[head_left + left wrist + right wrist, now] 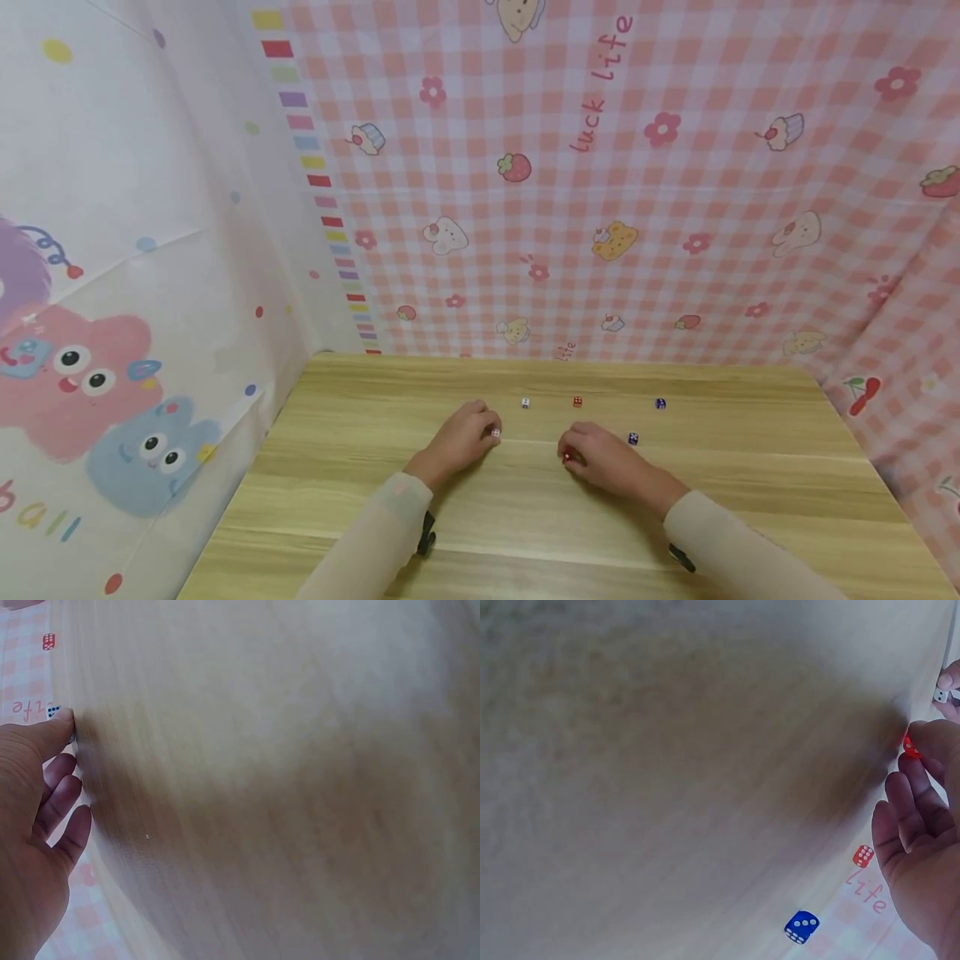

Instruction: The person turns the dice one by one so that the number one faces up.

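Note:
My left hand [463, 437] pinches a white die [496, 433] between thumb and fingertips, low over the wooden table [525, 517]. Facing it, my right hand [603, 457] pinches a red die [911, 747] between thumb and index finger; only part of that die shows. A second white die [525, 403] lies just beyond the left hand, and another red die [577, 402] lies beyond the right. Close to the right hand's knuckles is a blue die [633, 438]. Farther back rests another blue die [661, 403].
A pink checked cloth [480, 250] hangs behind the table's back edge. At the left hangs a white cloth [225, 250] with cartoon figures. Dark bands are worn at both wrists, partly under the light sleeves [375, 533].

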A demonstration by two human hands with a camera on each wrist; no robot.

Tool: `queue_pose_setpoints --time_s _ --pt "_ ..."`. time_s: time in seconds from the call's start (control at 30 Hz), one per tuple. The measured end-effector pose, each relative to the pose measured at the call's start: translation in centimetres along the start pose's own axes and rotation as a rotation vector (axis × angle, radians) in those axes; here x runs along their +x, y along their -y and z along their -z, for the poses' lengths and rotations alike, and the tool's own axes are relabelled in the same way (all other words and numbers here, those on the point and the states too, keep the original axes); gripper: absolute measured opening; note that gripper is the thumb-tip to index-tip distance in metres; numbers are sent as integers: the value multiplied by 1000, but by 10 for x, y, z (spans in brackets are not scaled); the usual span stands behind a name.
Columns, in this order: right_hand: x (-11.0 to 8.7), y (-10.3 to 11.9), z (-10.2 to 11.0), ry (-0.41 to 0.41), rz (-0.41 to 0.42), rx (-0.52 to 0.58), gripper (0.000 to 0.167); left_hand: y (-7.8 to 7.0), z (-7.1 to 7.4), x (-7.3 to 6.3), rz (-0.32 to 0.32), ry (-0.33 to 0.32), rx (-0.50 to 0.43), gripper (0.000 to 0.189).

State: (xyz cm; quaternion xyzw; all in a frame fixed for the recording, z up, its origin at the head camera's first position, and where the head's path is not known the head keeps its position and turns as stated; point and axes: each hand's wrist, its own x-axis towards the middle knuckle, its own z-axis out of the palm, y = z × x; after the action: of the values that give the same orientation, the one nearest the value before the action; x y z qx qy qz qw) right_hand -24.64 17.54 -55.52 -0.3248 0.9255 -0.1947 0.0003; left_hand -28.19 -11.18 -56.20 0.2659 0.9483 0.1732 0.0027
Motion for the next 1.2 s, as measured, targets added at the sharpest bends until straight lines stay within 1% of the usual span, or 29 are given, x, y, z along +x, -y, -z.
queue_pose_setpoints --time_s 0.17,0.27,0.57,0.73,0.9,1.07,1.2 --pt "-1 2 -1 -15 11 -18 11 1 0 0 -4 -3 -1 7" --pt "-2 3 -1 -18 2 -23 13 1 -1 0 -9 -9 -4 7" --pt "-3 4 1 -7 -30 -27 24 1 -1 0 -19 -23 -7 8" --pt "-4 5 9 -15 -49 -7 32 2 -2 0 -17 -21 -12 8" --pt "-5 3 19 -54 -50 -12 35 3 -3 0 -24 -27 -6 8" --pt "-9 -4 30 -130 -18 -24 33 2 -3 1 -18 -18 3 8" --pt "-14 -11 39 -170 -21 -10 34 2 -3 1 -6 -10 7 8"
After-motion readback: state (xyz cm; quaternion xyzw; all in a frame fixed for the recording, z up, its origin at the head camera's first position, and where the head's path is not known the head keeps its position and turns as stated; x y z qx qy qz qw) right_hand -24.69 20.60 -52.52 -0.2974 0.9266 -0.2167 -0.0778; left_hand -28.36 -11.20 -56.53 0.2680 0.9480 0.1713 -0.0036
